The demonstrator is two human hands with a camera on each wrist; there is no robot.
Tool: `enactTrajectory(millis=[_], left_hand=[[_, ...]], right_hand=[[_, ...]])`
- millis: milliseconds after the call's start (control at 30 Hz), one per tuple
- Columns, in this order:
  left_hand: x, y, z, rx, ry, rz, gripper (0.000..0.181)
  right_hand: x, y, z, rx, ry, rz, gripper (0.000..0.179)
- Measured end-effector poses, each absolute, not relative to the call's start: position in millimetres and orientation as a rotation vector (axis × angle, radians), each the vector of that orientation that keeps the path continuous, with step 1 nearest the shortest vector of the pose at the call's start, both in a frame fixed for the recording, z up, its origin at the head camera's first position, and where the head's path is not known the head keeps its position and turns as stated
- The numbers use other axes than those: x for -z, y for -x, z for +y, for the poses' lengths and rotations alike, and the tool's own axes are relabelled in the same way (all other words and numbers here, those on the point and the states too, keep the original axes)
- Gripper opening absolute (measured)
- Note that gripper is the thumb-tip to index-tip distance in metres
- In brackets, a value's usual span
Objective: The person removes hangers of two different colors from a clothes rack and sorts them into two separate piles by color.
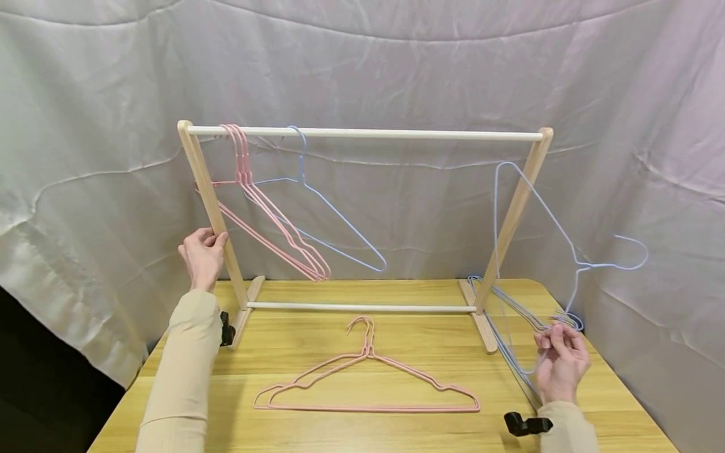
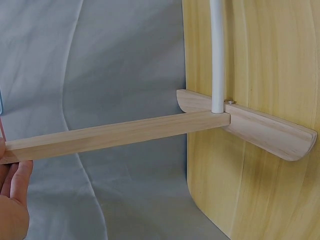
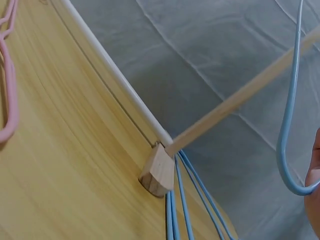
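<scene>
A light blue wire hanger (image 1: 601, 265) is held up by my right hand (image 1: 562, 365), which pinches it near one lower corner. Its hook points right, and its frame overlaps the rack's right post (image 1: 512, 220) in the head view. In the right wrist view the hanger's rounded corner (image 3: 283, 155) meets the fingers. My left hand (image 1: 202, 255) grips the wooden left post (image 1: 205, 182) of the rack, thumb in front. Several pink hangers (image 1: 243, 170) hang from the white top rod (image 1: 419, 134) at the left, with one blue hanger (image 1: 303, 167) beside them.
Two overlapping pink hangers (image 1: 374, 409) lie on the wooden table (image 1: 419, 346) in front of the rack. Several blue hangers (image 1: 512, 360) lie at the right, around the rack's right foot (image 1: 484, 330). A lower white bar (image 1: 362, 308) joins the posts. Grey curtain (image 1: 362, 69) hangs behind.
</scene>
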State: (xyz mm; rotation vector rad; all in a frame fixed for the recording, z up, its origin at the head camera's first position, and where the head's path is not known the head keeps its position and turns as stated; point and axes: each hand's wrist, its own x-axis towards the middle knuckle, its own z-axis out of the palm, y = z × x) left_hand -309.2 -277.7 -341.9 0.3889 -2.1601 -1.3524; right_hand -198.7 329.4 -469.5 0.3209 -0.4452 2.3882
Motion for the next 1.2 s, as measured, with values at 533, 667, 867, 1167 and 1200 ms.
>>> enactTrajectory(millis=[533, 667, 867, 1167, 1200], left_hand=[[342.2, 308.8, -278.1, 1.34, -0.391, -2.162, 0.039], [341.9, 308.3, -277.2, 1.338, -0.385, -2.161, 0.039], [341.5, 307.4, -276.3, 1.339, -0.378, -2.156, 0.038], [342.9, 308.9, -277.3, 1.348, -0.392, -2.153, 0.039], [343.0, 309.3, -277.4, 1.347, -0.393, -2.156, 0.04]], right_hand=[[473.5, 188.2, 351.2, -2.416, -0.041, -0.266, 0.011], [474.7, 187.7, 356.4, -2.368, 0.018, -0.265, 0.01], [480.8, 184.3, 368.7, -2.263, 0.17, -0.39, 0.008], [494.5, 180.1, 382.9, -2.168, 0.413, -0.715, 0.021], [495.1, 179.7, 383.6, -2.157, 0.458, -0.77, 0.023]])
